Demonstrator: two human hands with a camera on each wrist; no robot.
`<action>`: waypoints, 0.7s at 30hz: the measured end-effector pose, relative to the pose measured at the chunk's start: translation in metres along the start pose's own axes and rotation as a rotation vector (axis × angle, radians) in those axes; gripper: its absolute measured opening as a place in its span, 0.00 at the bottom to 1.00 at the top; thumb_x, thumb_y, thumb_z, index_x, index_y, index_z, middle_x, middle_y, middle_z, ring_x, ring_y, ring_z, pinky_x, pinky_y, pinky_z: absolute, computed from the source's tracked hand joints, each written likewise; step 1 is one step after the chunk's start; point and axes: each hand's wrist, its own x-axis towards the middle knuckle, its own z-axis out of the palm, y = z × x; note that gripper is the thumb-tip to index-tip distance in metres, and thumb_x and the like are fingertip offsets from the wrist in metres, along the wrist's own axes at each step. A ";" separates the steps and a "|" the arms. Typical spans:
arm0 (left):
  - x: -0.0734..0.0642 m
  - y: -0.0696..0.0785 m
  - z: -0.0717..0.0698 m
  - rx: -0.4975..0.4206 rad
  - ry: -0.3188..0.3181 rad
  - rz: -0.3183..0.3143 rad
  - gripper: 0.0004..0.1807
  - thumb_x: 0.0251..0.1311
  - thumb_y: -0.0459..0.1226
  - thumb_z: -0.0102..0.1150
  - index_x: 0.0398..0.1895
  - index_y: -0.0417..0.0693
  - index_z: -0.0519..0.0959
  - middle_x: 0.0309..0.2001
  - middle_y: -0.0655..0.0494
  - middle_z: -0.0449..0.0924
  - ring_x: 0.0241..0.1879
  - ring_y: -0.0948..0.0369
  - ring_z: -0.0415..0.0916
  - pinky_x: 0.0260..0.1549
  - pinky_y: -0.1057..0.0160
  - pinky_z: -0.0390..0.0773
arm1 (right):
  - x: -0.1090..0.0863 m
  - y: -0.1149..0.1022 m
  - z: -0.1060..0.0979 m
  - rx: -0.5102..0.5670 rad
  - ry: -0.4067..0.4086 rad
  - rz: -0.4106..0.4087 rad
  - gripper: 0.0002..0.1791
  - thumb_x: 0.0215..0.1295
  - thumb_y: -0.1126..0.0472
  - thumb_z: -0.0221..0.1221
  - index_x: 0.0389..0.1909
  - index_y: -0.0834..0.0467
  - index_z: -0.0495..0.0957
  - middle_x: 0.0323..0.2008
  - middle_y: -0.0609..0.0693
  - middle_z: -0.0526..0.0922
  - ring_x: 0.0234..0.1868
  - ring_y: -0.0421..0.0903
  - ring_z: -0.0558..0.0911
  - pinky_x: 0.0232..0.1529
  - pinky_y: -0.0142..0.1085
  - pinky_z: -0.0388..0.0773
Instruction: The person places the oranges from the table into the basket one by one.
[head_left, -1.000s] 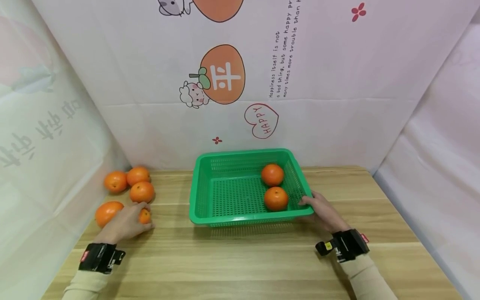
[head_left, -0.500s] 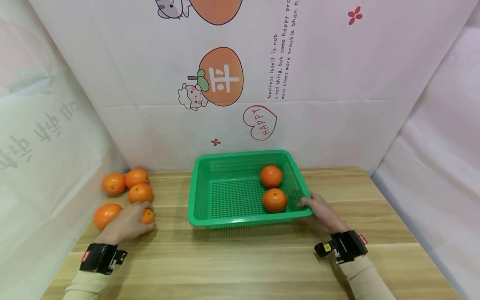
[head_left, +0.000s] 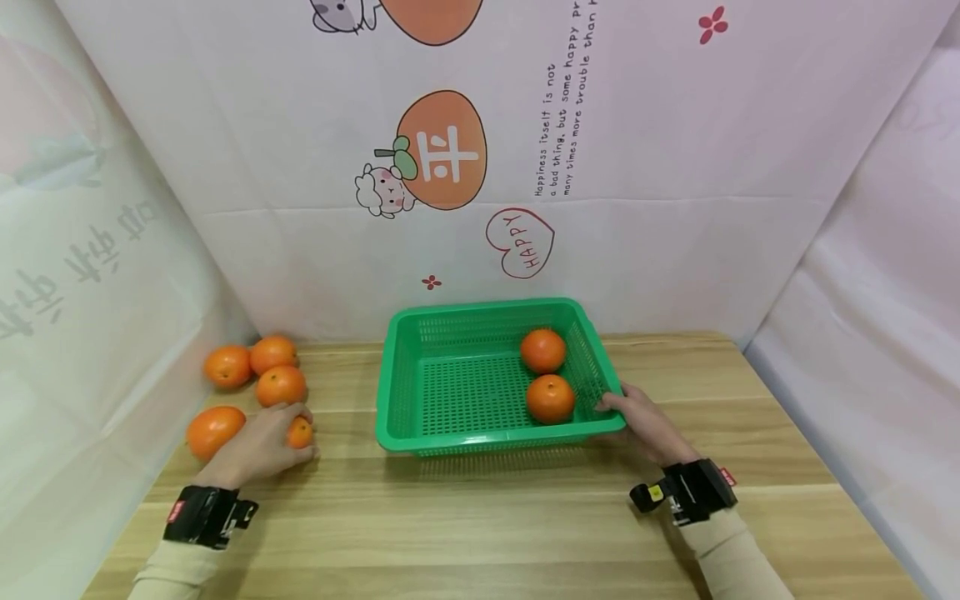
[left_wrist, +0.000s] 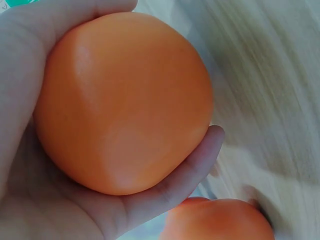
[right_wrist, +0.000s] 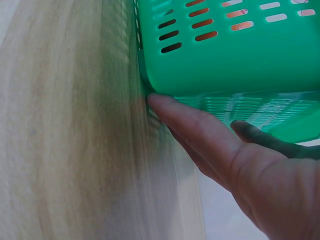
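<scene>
At the left of the table my left hand point(head_left: 257, 446) grips an orange point(left_wrist: 125, 105), with thumb and fingers curled round its sides. Most of that orange is hidden by the hand in the head view. Beside the hand lies another orange point(head_left: 214, 432). My right hand point(head_left: 647, 423) holds the near right corner of a green plastic basket point(head_left: 480, 440), thumb over the rim. In the right wrist view its fingers point(right_wrist: 200, 125) reach under the basket's corner. Two oranges, a far one point(head_left: 543, 351) and a near one point(head_left: 551, 399), sit in the basket's right side.
Three more oranges, one at the left point(head_left: 227, 367), one at the back point(head_left: 273, 355) and one in front point(head_left: 281, 385), cluster at the table's far left. White printed cloth point(head_left: 637, 167) stands behind the wooden table point(head_left: 480, 533) and along both sides.
My left hand has shifted slightly to the right with the orange in its grip. The right hand keeps its hold on the basket, and the oranges inside stay in place.
</scene>
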 end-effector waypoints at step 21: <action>0.008 0.011 -0.006 -0.045 -0.023 0.002 0.13 0.45 0.36 0.71 0.30 0.58 0.75 0.33 0.60 0.71 0.30 0.63 0.68 0.27 0.67 0.67 | -0.001 -0.001 0.000 0.003 -0.007 -0.001 0.42 0.71 0.64 0.49 0.82 0.70 0.46 0.72 0.74 0.65 0.55 0.47 0.81 0.52 0.33 0.83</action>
